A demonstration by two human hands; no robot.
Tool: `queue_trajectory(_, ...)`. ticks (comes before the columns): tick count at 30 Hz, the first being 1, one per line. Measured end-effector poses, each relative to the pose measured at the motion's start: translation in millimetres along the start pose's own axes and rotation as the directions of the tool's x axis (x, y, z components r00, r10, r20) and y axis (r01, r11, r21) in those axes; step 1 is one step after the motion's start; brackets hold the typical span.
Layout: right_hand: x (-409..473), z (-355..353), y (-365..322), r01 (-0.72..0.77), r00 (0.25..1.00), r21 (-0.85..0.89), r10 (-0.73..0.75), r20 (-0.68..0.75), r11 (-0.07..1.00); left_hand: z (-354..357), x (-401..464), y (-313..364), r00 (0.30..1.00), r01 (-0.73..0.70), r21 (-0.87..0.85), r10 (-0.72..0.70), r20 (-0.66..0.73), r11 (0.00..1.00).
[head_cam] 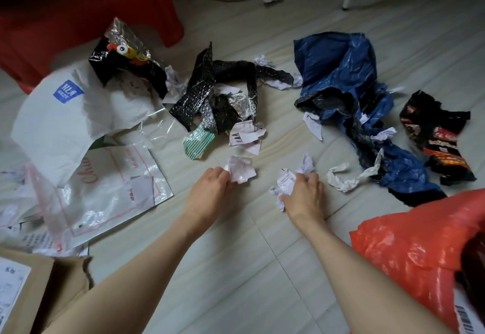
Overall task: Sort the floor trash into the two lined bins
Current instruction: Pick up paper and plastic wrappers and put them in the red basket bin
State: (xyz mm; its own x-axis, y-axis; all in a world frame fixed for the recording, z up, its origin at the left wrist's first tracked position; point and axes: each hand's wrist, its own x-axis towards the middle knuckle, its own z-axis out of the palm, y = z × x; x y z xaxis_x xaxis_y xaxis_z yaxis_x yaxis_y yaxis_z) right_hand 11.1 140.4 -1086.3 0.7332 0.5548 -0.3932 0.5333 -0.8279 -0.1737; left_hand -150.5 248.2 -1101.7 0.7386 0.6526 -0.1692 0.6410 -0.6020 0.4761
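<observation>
Reaching over the pale tiled floor [236, 242], the left hand [210, 189] is pinching a crumpled white paper wad [240, 169] (roundish, no clear long axis). The right hand [304, 192] is gripping crumpled white receipt scraps [284, 184], trailing toward the person, beside the red plastic bin liner [409, 249].

A single head-worn wide-angle camera looks forward and steeply down at the floor [236, 242] from close above. Both forearms enter from the bottom edge and reach toward frame centre. Litter fills the middle band; the frame corners darken and lines bend outward near the edges.
</observation>
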Motion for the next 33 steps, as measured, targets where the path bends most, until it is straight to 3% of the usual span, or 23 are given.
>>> queue_trajectory(3, 3.5, -3.6, 1.0, 0.046, 0.999, 0.004, -0.046, 0.007, 0.999, 1.9, -3.8, -0.7, 0.984, -0.101, -0.018, 0.097, -0.149, 0.995)
queue_trajectory(9, 1.2, -10.6, 0.7, 0.030, 0.998, -0.001, -0.029, 0.058, 1.000, -11.0, 10.1, 12.7, 0.968, -0.168, 0.225, 0.204, -0.145, 0.960)
queue_trajectory(11, 4.0, -15.9, -0.9, 0.018, 0.998, -0.015, -0.018, 0.057, 1.000, -16.1, 19.0, 18.7, 0.958, -0.253, 0.294, 0.280, -0.053, 0.922)
queue_trajectory(13, 10.0, -23.5, -1.6, 0.030, 0.999, -0.058, -0.027, 0.043, 0.998, -16.2, 27.1, 25.3, 0.951, -0.310, 0.343, 0.285, 0.123, 0.887)
queue_trajectory(17, 27.3, -46.5, 1.9, -0.016, 0.999, -0.106, 0.012, -0.042, 0.994, -11.8, 38.8, 24.2, 0.927, -0.236, 0.375, 0.092, 0.365, 0.897)
queue_trajectory(21, 43.4, -53.5, 21.8, -0.159, 0.987, -0.219, 0.157, -0.029, 0.963, -6.7, 44.8, 26.0, 0.962, -0.236, 0.327, 0.174, 0.208, 0.915)
queue_trajectory(24, 45.2, -43.9, 28.8, -0.250, 0.963, -0.083, 0.257, 0.086, 0.965, -4.2, 48.9, 24.1, 0.964, -0.265, 0.221, 0.250, 0.095, 0.938)
queue_trajectory(26, 40.9, -38.8, 25.6, -0.228, 0.970, -0.044, 0.231, 0.082, 0.973, -0.4, 54.9, 20.2, 0.973, -0.229, 0.176, 0.218, 0.079, 0.958)
queue_trajectory(29, 36.4, -32.9, 19.9, -0.127, 0.992, -0.123, 0.127, -0.008, 0.984, 3.4, 65.7, 21.8, 0.984, -0.126, 0.262, 0.086, 0.156, 0.957)
queue_trajectory(33, 28.4, -31.3, 4.1, 0.047, 0.999, -0.231, -0.041, 0.029, 0.972, 4.9, 65.7, 25.3, 0.988, -0.069, 0.321, 0.020, 0.154, 0.945)
